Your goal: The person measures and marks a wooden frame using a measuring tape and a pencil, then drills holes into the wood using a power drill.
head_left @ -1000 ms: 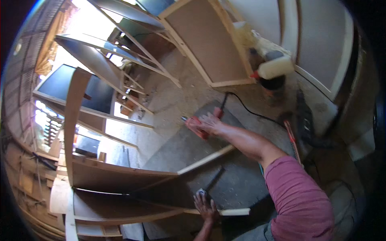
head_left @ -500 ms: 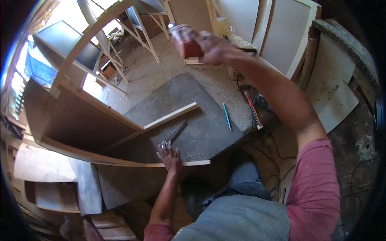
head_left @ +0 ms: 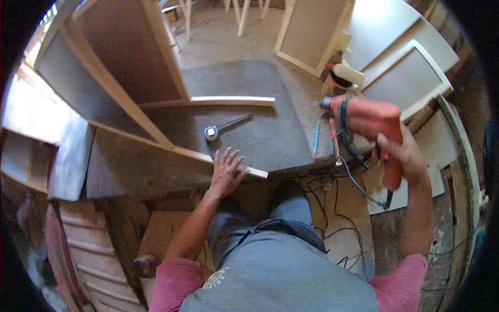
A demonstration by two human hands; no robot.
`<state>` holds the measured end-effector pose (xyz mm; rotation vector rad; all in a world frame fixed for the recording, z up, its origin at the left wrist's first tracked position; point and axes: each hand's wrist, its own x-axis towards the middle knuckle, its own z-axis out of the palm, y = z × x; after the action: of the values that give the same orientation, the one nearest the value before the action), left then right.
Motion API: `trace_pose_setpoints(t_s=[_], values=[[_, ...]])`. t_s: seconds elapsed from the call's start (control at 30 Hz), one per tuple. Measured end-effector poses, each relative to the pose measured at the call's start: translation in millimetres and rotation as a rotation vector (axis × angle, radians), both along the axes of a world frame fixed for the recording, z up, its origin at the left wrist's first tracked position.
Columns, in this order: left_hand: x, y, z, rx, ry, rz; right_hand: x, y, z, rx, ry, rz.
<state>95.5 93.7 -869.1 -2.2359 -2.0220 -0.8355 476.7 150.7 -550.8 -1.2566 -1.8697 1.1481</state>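
Note:
My right hand [head_left: 408, 156] grips the handle of a red corded power drill [head_left: 373, 117], raised at the right of the dark work board [head_left: 275, 135]. The drill is slightly blurred and its chuck points left. My left hand [head_left: 227, 170], fingers spread, lies across a pale wooden strip [head_left: 195, 154] at the board's near edge. This strip joins a wooden frame with brown panels [head_left: 122, 57] standing at the left. A second pale strip [head_left: 234, 101] extends from the frame farther back. Between the strips lies a dark-handled tool with a round, shiny head [head_left: 211, 133].
A blue pencil [head_left: 316, 136] and a red slender tool [head_left: 334, 140] lie at the right. Black cables [head_left: 345, 223] loop below them. Behind the drill stands a container with a white bottle [head_left: 348, 75]. Framed panels [head_left: 312, 34] lean at the back right.
My right hand has brought the red drill from the far middle back toward me and to the right. My left hand stays on the near strip. The view has turned.

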Motion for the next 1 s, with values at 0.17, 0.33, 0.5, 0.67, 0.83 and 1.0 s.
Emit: trace_pose_setpoints(t_s=[0.17, 0.33, 0.5, 0.67, 0.83, 1.0], values=[[11, -4, -4, -0.022, -0.021, -0.081, -34, -29, -37, -0.228, -0.005, 0.114], [13, -8, -21, 0.098, -0.006, 0.003, -75, -29, -60, -0.441, -0.032, 0.186], [62, -43, -48, -0.112, -1.088, 0.369, -96, -16, -80, -0.352, -0.083, 0.320], [82, -11, -56, -0.494, -2.050, 0.193, -121, -10, -78, -0.407, -0.159, 0.319], [91, -12, -54, -0.400, -2.002, 0.262, -133, -9, -80, -0.397, -0.176, 0.337], [90, -15, -58, -0.376, -1.883, 0.277, -142, -10, -79, -0.444, -0.185, 0.337]])
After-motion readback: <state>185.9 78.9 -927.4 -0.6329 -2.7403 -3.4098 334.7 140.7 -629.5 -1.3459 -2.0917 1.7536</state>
